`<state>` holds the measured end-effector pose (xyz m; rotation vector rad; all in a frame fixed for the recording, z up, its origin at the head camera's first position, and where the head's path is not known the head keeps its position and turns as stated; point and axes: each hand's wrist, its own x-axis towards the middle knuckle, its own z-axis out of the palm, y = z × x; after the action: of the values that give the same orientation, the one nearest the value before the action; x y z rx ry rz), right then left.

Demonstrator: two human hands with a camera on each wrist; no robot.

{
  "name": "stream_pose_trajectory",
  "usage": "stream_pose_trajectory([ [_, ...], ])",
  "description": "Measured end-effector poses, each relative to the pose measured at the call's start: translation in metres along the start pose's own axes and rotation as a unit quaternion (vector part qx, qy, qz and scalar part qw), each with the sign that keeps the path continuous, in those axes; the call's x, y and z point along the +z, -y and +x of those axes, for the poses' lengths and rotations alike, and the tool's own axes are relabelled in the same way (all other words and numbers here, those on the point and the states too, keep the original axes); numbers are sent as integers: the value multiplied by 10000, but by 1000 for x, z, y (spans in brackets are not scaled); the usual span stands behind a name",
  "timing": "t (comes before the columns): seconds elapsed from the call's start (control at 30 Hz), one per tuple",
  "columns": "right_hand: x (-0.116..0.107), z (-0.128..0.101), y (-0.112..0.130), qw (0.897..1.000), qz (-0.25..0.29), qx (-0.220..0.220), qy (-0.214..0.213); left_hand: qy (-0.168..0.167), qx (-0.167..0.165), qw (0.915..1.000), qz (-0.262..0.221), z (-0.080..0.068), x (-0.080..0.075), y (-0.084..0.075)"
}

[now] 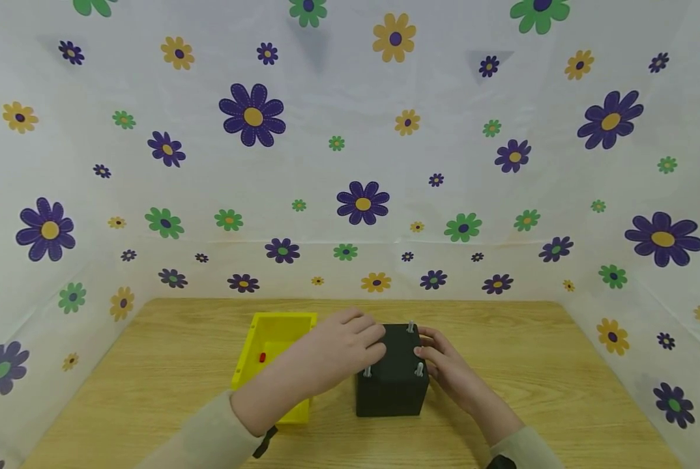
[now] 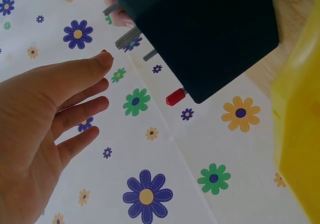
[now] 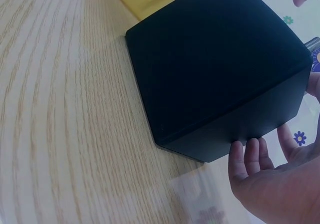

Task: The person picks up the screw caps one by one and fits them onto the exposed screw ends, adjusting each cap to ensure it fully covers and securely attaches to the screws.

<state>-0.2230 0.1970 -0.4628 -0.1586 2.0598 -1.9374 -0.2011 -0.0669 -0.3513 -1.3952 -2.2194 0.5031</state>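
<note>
A black box (image 1: 391,391) stands on the table with threaded metal studs (image 1: 419,369) sticking up from its top. In the left wrist view, a red cap (image 2: 175,96) sits on one stud. My left hand (image 1: 341,345) hovers over the box's left side, hiding that corner in the head view. In the left wrist view, its fingers (image 2: 82,111) are spread loosely, apart from the studs, with nothing seen held. My right hand (image 1: 452,374) holds the box's right side, the thumb at the top edge and fingertips (image 3: 252,151) against the side wall.
To the left of the box, partly behind my left forearm, is a yellow bin (image 1: 244,355) with a small red piece (image 1: 262,357) inside. A flower-patterned sheet (image 1: 303,176) encloses the wooden table (image 1: 502,332) at the back and sides.
</note>
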Motion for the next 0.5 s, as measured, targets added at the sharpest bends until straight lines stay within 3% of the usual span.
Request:
stream_pose_trajectory([
  [0.5, -1, 1, -1, 10000, -72, 28, -58, 139, 55, 9998, 117, 3, 8, -5],
])
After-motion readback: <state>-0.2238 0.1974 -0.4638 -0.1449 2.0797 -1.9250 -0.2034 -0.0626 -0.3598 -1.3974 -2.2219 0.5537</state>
